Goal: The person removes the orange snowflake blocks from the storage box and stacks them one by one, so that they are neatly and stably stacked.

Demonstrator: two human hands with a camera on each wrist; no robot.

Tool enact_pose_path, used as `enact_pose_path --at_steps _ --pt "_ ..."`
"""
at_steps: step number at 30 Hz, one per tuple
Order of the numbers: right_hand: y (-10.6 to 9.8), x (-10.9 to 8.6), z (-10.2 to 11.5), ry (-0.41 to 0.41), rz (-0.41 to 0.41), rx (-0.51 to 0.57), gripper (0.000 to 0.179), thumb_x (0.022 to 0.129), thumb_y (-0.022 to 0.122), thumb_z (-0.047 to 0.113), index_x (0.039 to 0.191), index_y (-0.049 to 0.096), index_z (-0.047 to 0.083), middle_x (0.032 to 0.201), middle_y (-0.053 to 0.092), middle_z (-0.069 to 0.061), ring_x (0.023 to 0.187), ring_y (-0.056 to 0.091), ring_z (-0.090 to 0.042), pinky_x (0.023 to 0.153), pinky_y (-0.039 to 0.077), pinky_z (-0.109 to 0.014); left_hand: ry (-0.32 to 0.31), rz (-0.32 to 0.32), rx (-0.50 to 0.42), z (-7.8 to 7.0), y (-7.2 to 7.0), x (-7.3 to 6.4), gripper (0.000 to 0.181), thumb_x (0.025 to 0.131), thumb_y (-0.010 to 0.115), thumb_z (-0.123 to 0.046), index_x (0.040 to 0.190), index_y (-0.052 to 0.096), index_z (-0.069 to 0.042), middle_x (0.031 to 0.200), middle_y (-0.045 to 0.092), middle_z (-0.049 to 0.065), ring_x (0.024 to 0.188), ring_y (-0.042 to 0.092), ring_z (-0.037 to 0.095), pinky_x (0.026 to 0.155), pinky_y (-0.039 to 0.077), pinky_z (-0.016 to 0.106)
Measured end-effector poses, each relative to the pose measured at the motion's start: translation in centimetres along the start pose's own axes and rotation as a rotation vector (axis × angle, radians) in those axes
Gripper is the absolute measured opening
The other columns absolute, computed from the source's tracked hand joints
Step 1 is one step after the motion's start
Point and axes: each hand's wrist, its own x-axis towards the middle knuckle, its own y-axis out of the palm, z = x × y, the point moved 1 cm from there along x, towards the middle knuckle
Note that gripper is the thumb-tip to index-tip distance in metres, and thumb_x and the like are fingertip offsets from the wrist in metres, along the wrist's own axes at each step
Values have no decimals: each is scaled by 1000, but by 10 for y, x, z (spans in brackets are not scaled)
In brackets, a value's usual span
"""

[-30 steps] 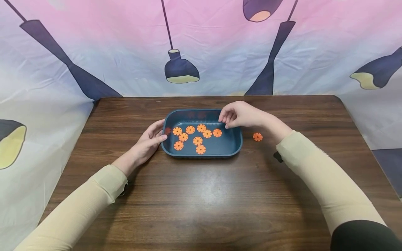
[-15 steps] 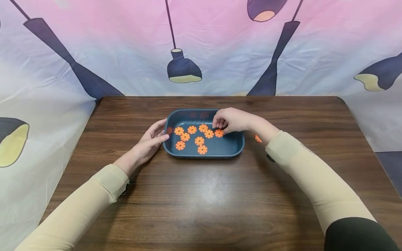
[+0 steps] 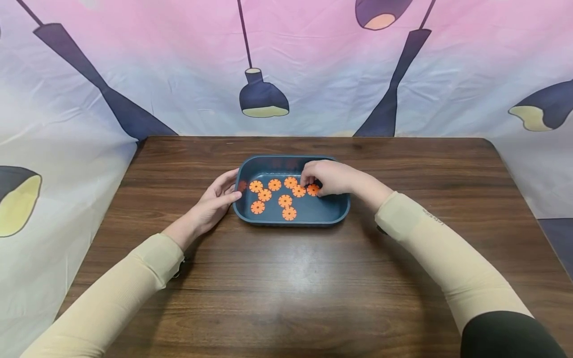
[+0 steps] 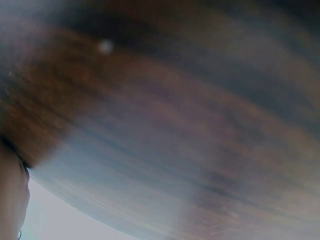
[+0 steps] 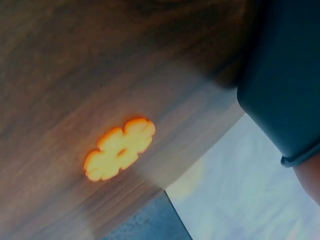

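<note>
A dark blue rectangular tray point(image 3: 291, 222) holds several flat orange notched discs point(image 3: 284, 201), lying loosely over its left and middle floor. My left hand point(image 3: 212, 204) grips the tray's left end, thumb over the rim and fingers against the outer wall. My right hand point(image 3: 333, 177) reaches in over the right end. Its thumb and curled fingers come down around the rightmost orange notched disc point(image 3: 313, 190), fingertips at its edges. In the right wrist view, another orange disc point(image 5: 120, 150) lies on the table outside the tray; in the head view my right arm hides it.
The tray stands toward the far side of a dark brown wooden table point(image 3: 286, 288). Behind the table's back edge hangs a printed cloth point(image 3: 313, 89) with lamp drawings. The left wrist view is mostly blurred wood grain.
My right hand has moved left and lower into the tray, its fingertips now at the rightmost disc. The disc on the table has become hidden by my arm. My left hand keeps its grip.
</note>
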Motion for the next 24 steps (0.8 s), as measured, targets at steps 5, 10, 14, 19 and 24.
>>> enact_pose_path --at_steps 5,10,14,19,24 --pt "3 1 2 -13 -3 -16 31 89 79 -7 116 73 6 116 68 -10 109 64 -27 100 56 -42 -11 -7 6 -1 1 -1 66 106 55 1 166 31 -10 157 43 -1 144 44 12 110 47 14" --pt "5 3 2 -13 -5 0 29 89 81 -5 113 73 7 113 68 -10 105 65 -26 97 57 -41 -15 -10 11 -1 0 -1 65 106 55 0 166 31 -11 160 41 2 143 45 11 110 47 14" --pt "7 4 3 -8 6 27 26 87 85 2 109 72 7 110 68 -9 101 64 -25 95 57 -41 -18 -10 13 0 -1 -1 65 107 55 0 166 32 -12 160 41 2 142 45 10 109 48 14" --pt "7 5 5 -1 8 40 24 86 88 6 103 71 9 104 68 -7 96 62 -23 91 56 -39 -19 -11 10 0 -1 -1 65 107 55 0 166 32 -12 160 41 2 142 45 11 109 48 14" --pt "8 3 6 -2 -7 15 22 86 89 9 99 72 10 100 66 -6 92 61 -22 87 56 -38 -19 -6 15 -1 -1 -1 64 107 55 0 166 32 -12 159 42 1 144 44 11 108 48 14"
